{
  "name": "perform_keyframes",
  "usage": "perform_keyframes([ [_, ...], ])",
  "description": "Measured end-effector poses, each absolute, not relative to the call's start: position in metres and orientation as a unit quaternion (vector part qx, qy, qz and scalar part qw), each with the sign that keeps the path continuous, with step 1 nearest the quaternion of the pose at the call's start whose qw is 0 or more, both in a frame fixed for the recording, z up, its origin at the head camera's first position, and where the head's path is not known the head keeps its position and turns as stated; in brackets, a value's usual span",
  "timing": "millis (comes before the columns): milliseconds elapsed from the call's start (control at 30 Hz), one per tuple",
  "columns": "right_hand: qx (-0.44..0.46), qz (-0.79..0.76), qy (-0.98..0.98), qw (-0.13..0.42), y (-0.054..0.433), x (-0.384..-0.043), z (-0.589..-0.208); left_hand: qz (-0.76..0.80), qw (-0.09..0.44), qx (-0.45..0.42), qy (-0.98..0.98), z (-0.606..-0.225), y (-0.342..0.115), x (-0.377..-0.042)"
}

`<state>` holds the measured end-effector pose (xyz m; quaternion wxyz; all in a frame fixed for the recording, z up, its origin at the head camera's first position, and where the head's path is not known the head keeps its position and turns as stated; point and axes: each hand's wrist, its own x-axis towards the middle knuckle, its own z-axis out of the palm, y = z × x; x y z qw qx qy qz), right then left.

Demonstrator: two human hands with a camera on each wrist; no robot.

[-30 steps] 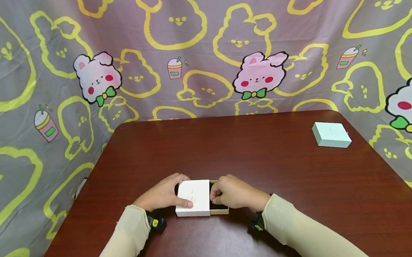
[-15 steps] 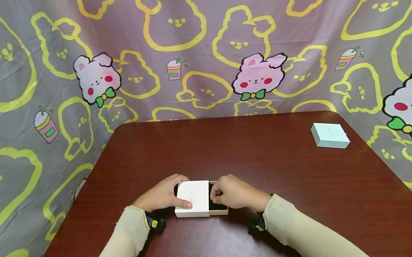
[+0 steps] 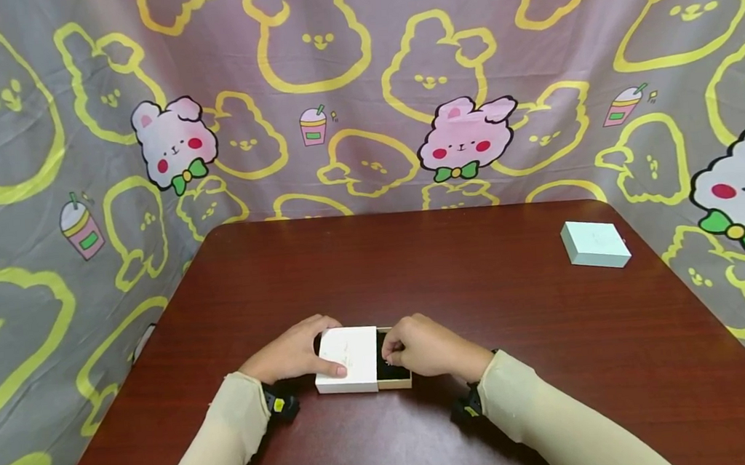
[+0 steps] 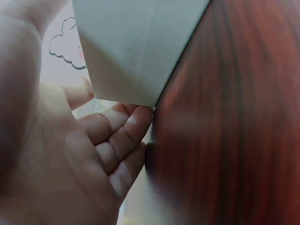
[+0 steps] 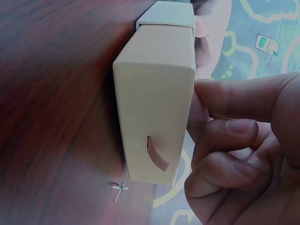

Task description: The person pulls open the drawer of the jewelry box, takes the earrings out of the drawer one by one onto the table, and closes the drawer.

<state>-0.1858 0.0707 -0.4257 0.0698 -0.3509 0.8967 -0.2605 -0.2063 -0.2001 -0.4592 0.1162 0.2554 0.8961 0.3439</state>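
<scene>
A white slide-out gift box (image 3: 349, 358) lies on the table with its drawer (image 3: 395, 385) pulled partly out to the right. My left hand (image 3: 293, 352) grips the sleeve, thumb on the top face and fingers round the far left side. Black lining (image 3: 383, 348) shows inside the drawer. Over it, my right hand (image 3: 424, 347) has thumb and forefinger together, with a tiny shiny piece (image 3: 388, 363) at their tips; its kind is too small to tell. In the right wrist view a ribbon tab (image 5: 157, 157) hangs from the drawer's end, and the other fingers are curled.
A pale mint box (image 3: 595, 244) stands at the table's far right. The dark red-brown table (image 3: 376, 276) meets patterned cloth (image 3: 360, 80) at the back and sides. A small pale object (image 5: 119, 188), unclear in kind, appears below the box in the right wrist view.
My right fingertips have shifted slightly to the right above the drawer, and a little more black lining shows. The left hand keeps its grip on the box.
</scene>
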Motion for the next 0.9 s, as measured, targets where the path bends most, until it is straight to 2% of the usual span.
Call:
perform_keyframes([
  [900, -0.341, -0.265, 0.899, 0.074, 0.090, -0.184, -0.421, 0.344, 0.121, 0.246, 0.898, -0.460, -0.200, -0.205],
])
